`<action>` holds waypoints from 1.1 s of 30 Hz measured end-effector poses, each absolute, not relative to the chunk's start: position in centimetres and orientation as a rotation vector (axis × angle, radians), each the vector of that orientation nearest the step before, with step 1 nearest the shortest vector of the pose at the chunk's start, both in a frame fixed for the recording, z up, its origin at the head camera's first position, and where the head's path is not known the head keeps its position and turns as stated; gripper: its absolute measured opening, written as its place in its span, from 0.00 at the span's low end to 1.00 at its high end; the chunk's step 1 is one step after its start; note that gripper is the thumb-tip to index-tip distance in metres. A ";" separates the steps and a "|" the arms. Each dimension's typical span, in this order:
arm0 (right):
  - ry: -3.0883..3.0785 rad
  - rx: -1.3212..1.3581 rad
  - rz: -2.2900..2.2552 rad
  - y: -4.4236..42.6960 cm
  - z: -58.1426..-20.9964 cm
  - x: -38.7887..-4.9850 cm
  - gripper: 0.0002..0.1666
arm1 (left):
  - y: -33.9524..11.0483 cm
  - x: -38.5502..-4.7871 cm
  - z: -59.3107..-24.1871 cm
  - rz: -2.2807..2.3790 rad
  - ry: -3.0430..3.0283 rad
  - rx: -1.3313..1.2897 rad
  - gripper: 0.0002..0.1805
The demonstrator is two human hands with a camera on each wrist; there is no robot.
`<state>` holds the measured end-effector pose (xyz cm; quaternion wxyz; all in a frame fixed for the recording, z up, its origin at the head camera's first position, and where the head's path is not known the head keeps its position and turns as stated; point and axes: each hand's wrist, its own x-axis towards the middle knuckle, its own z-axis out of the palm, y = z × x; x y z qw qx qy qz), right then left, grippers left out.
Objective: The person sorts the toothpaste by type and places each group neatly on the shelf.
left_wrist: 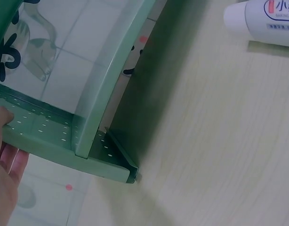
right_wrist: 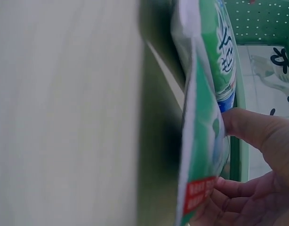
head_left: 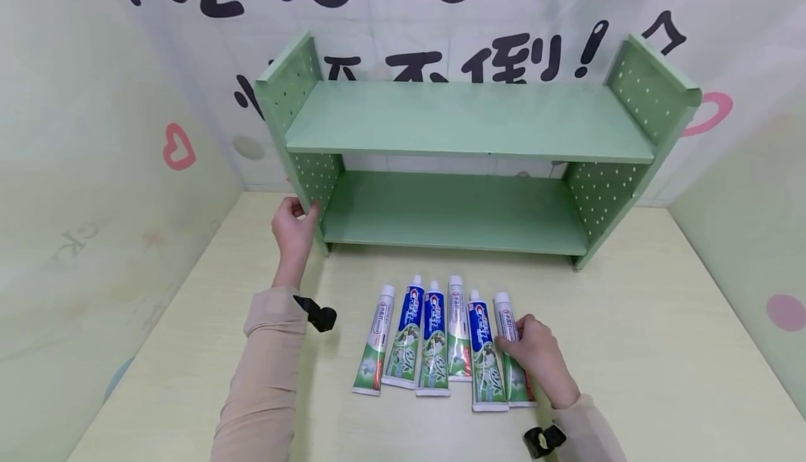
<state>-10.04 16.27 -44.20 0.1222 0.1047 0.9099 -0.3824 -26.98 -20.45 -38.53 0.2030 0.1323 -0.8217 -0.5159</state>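
Observation:
A green two-tier shelf rack (head_left: 466, 122) with dotted side panels stands upright on the table. My left hand (head_left: 294, 232) holds the edge of its left side panel, thumb on the inner face and fingers on the outside, as the left wrist view also shows. In front of the rack lies a row of several toothpaste tubes, some blue and green, some white and green. At the right end, my right hand (head_left: 543, 358) pinches a white-and-green toothpaste tube (head_left: 506, 322) between thumb and fingers. Close beside it on the left is a blue-and-green toothpaste tube (head_left: 483, 343).
The pale wooden table (head_left: 655, 350) runs back to a white backdrop (head_left: 208, 63) printed with large dark characters. Pale green printed walls (head_left: 749, 224) flank it on both sides. More toothpaste tubes (head_left: 433, 350) lie left of my right hand, caps toward the rack.

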 end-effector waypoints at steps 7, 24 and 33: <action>2.642 0.326 -1.154 16.5 -43.9 -10.0 0.22 | -20.7 -27.0 -38.5 -1.450 -2.304 0.338 0.16; 2.729 0.302 -1.046 17.8 -41.4 -11.7 0.24 | -21.0 -27.1 -37.7 -1.422 -2.363 0.334 0.16; 2.775 0.258 -1.022 18.6 -39.9 -13.4 0.25 | -21.2 -27.4 -37.9 -1.425 -2.390 0.373 0.16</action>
